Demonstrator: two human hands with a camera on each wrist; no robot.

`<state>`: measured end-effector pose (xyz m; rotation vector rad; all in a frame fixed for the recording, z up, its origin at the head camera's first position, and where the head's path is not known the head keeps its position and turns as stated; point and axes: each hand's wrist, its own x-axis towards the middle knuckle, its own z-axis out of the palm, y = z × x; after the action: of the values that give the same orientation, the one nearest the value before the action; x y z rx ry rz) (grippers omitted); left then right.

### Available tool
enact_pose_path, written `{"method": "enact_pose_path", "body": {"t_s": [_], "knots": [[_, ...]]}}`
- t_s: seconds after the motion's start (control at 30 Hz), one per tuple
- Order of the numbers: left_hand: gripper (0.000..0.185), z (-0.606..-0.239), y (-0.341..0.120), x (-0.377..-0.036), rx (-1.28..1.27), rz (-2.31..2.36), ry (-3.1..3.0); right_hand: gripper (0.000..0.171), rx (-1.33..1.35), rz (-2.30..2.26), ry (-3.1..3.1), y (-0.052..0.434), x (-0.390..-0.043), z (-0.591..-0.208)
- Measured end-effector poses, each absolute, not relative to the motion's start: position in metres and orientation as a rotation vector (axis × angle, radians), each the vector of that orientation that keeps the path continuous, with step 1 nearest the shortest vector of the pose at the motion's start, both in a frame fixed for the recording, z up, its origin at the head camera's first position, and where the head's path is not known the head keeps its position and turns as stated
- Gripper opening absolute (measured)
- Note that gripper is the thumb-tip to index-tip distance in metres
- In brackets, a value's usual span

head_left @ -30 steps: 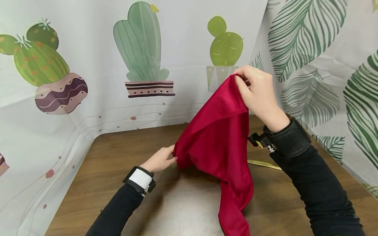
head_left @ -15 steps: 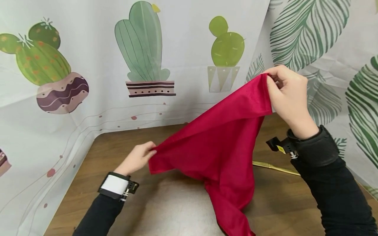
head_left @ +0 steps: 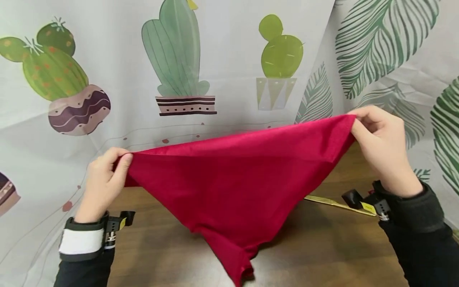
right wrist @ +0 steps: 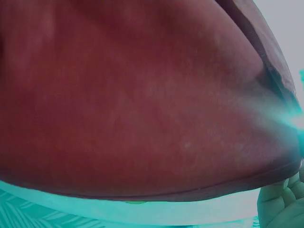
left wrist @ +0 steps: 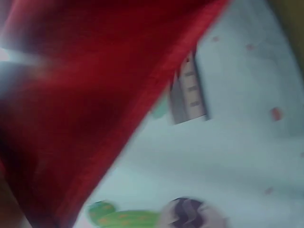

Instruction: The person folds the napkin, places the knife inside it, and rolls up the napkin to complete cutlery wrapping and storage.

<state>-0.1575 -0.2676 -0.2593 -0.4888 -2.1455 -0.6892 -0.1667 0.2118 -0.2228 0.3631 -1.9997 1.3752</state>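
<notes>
A red cloth [head_left: 233, 187] hangs between both hands, its upper edge pulled nearly straight and its lower part drooping to a point near the tabletop. My left hand [head_left: 104, 179] pinches its left corner between thumb and fingers. Higher up, my right hand [head_left: 385, 147] pinches the right corner. In the left wrist view the cloth [left wrist: 90, 90] fills the upper left, blurred. The right wrist view is mostly covered by the cloth [right wrist: 142, 104], with part of a hand [right wrist: 282, 202] at the lower right.
On the wooden table [head_left: 322, 247] behind the cloth lies a thin gold-coloured strip [head_left: 340, 205], partly hidden. A white backdrop [head_left: 233, 59] printed with cacti and leaves stands around the back and sides.
My left hand has moved left and up with its corner. My right hand has moved right and slightly down, so the cloth's bunched upper edge is now stretched wide.
</notes>
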Motion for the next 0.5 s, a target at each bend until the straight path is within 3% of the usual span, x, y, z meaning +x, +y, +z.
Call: {"method": "enact_pose_path", "body": {"t_s": [0.23,0.4,0.5], "knots": [[0.030,-0.231,-0.270,-0.125,-0.468,-0.660,-1.945,0.008,0.531,1.752,-1.722,0.221,-0.138,-0.234],[0.057,-0.211,-0.270,-0.125,-0.434,-0.510,-1.914,0.010,0.594,1.838,-1.667,0.223,-0.135,-0.240],[0.045,-0.202,-0.269,-0.140,-0.396,-0.443,-1.975,0.009,0.618,1.844,-1.700,0.222,-0.143,-0.244]]}}
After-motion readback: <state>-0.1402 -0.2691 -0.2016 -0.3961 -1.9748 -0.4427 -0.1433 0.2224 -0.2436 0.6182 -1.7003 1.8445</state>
